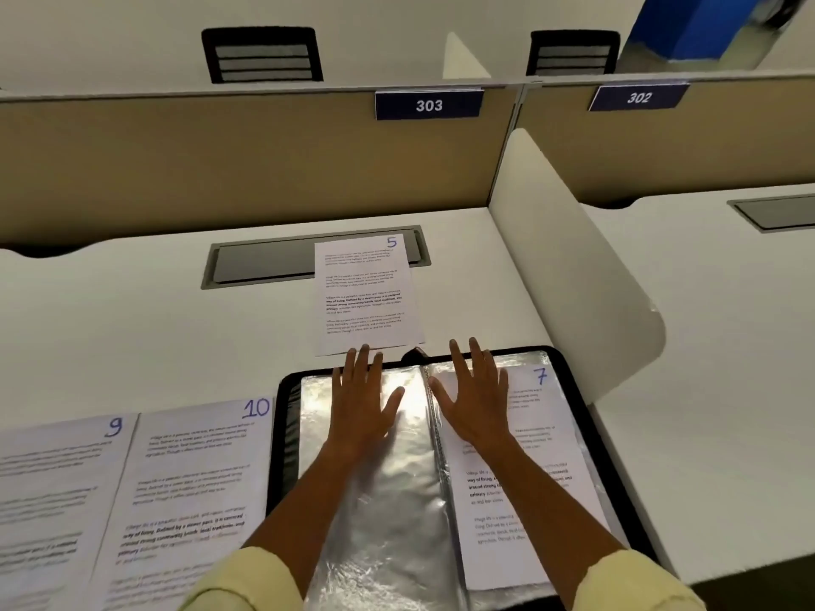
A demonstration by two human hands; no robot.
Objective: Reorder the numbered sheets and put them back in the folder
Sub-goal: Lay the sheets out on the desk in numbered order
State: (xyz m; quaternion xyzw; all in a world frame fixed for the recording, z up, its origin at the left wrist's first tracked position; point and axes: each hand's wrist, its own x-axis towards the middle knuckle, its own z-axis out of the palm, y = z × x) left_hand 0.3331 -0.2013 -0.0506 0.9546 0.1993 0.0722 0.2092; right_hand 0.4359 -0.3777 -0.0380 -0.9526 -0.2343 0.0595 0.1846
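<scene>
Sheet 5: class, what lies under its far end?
Sheet 5 lies on the white desk; its far end overlaps the grey cable hatch. The hatch's part beneath the paper is covered and cannot be seen.

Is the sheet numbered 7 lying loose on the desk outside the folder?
No, sheet 7 sits in a clear sleeve on the right page of the open folder, partly under the right hand.

4 numbered sheets; 1 folder; 2 hands; 2 desk labels.
</scene>
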